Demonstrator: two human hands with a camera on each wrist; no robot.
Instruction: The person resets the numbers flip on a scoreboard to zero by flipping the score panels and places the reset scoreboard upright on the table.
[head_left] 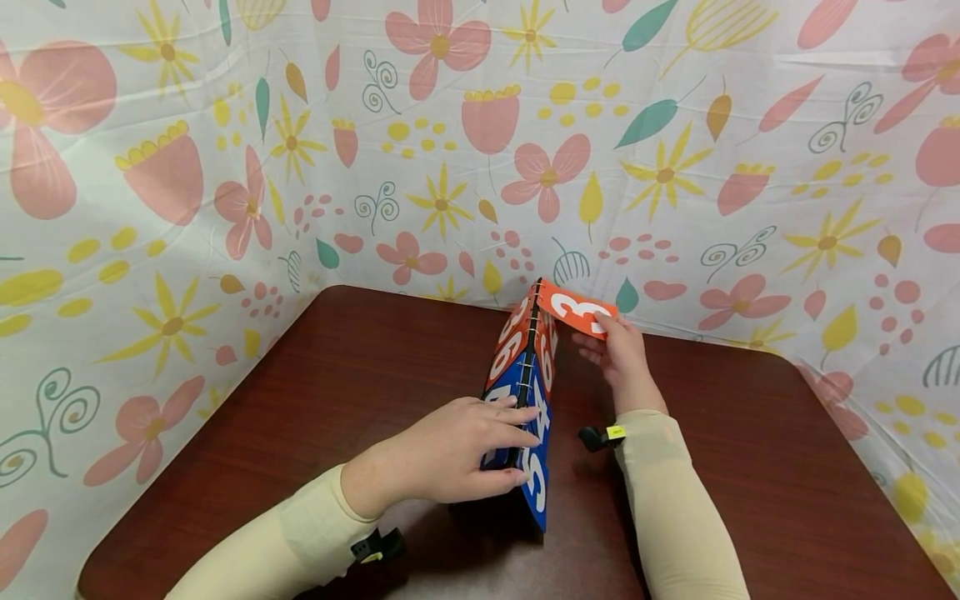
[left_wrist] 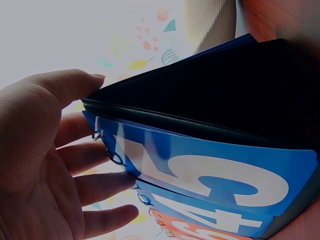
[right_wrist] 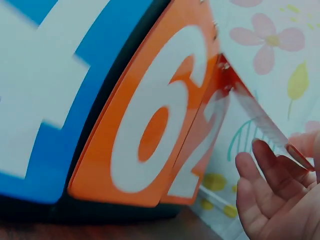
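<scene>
A tent-shaped flip scoreboard [head_left: 530, 350] stands on the table, with blue and orange number cards hung from rings along its ridge. My left hand [head_left: 457, 442] rests over the near end of the ridge, its fingers fairly straight and spread. In the left wrist view the thumb touches the ridge end, beside a blue 5 card [left_wrist: 225, 175]. Toward the far end, my right hand [head_left: 622, 354] pinches the outer edge of an orange 3 card [head_left: 573, 310], raised away from the board. Under it an orange 2 card [right_wrist: 195, 155] shows, next to an orange 6 card [right_wrist: 150, 135].
The dark red-brown table [head_left: 300, 400] extends to both sides of the scoreboard. A flower-printed cloth [head_left: 465, 150] hangs close behind the table's far edge and along the left. Small black devices are strapped at both wrists.
</scene>
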